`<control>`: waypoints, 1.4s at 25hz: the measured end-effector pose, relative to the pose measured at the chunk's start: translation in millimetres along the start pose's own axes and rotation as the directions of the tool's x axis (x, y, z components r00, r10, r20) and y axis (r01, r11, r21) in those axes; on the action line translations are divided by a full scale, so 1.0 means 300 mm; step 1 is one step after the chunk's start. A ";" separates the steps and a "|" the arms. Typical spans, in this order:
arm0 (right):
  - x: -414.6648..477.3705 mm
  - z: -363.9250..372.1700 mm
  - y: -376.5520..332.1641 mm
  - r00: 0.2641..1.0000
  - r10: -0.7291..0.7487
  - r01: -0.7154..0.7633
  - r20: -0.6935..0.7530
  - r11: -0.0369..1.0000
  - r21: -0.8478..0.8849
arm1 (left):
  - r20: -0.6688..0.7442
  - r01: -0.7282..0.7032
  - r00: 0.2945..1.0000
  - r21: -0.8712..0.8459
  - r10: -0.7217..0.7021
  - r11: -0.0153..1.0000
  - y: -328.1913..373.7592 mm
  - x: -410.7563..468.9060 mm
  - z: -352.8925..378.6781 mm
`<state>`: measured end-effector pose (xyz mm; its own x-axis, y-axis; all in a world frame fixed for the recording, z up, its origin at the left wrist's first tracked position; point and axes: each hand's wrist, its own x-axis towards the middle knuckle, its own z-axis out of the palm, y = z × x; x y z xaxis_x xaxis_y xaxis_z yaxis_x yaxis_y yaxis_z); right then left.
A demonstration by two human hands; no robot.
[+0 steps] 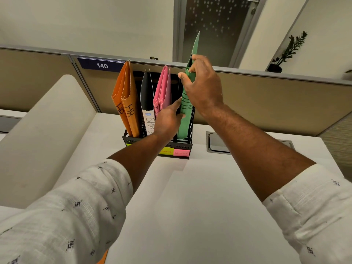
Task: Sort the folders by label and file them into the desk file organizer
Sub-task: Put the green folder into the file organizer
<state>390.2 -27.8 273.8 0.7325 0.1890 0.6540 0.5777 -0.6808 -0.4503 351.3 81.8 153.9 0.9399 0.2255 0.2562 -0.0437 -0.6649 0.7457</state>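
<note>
A black mesh desk file organizer (pixel 182 146) stands at the far edge of the white desk. From left to right it holds two orange folders marked HR (pixel 128 103), a white and black folder marked SPORTS (pixel 147 103), pink folders (pixel 163 88) and a green folder (pixel 185 119) in the rightmost slot. My right hand (pixel 202 86) grips the green folder near its upper part. My left hand (pixel 168 119) presses its fingers against the lower left side of the green folder, in front of the pink ones. Yellow and pink sticky labels (pixel 174 152) sit on the organizer's front.
A tan partition with a sign reading 140 (pixel 102 65) runs behind the organizer. A cable hatch (pixel 219 141) is set in the desk to the right. A white divider panel (pixel 47 126) rises at left. A potted plant (pixel 285 54) stands on the partition ledge.
</note>
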 end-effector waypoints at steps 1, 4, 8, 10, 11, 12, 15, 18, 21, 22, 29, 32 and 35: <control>-0.004 0.001 0.001 1.000 0.010 -0.010 0.020 1.000 0.004 | 0.002 0.003 1.000 0.002 -0.003 1.000 0.000 0.007 -0.005; -0.035 0.016 0.023 0.994 0.054 -0.053 0.096 0.998 -0.015 | 0.030 0.020 0.999 0.038 -0.021 0.999 -0.001 0.008 -0.008; -0.059 0.047 0.035 0.985 0.075 -0.083 0.157 0.996 0.045 | 0.022 0.035 0.999 0.047 -0.036 0.998 -0.019 -0.005 -0.010; -0.086 0.084 0.046 0.925 0.073 -0.074 0.372 0.997 -0.014 | -0.006 0.014 1.000 0.040 -0.014 0.999 -0.027 -0.012 -0.015; -0.108 0.105 0.052 0.858 0.078 -0.056 0.507 0.997 -0.058 | -0.026 0.003 1.000 0.043 -0.002 0.999 -0.030 -0.018 -0.016; -0.133 0.126 0.059 0.781 0.086 -0.042 0.619 0.996 -0.085 | -0.041 -0.003 0.999 0.057 0.005 0.998 -0.034 -0.024 -0.018; -0.165 0.161 0.074 0.673 0.096 -0.071 0.733 0.995 -0.065 | -0.029 0.005 1.000 0.127 -0.001 0.992 -0.052 -0.031 -0.022; -0.167 0.152 0.087 0.692 0.038 -0.005 0.721 0.999 -0.048 | 0.020 0.032 0.999 0.084 -0.034 0.996 -0.054 -0.041 -0.030; -0.239 0.122 0.112 0.802 0.018 -0.006 0.597 1.000 -0.022 | 0.029 0.058 0.998 0.107 -0.061 0.993 -0.045 -0.086 -0.043; -0.287 0.109 0.116 0.834 0.022 -0.013 0.551 1.000 -0.021 | 0.026 0.062 0.997 0.136 -0.066 0.989 -0.048 -0.116 -0.043; -0.787 0.003 0.152 0.834 0.128 -0.082 0.537 0.991 -0.109 | 0.090 -0.013 0.996 0.336 -0.018 0.942 -0.082 -0.475 -0.005; -0.965 -0.062 0.152 0.810 0.177 -0.095 0.560 0.980 -0.172 | 0.201 -0.073 0.979 0.469 -0.026 0.880 -0.077 -0.645 0.014; -1.110 -0.118 0.162 0.773 0.213 -0.088 0.597 0.969 -0.232 | 0.255 -0.089 0.965 0.555 -0.067 0.827 -0.080 -0.804 0.030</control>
<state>161.8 -148.7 55.7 0.9046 0.4236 0.0466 0.4116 -0.8402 -0.3530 128.7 36.8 68.7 0.9959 0.0810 0.0401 0.0683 -0.9652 0.2525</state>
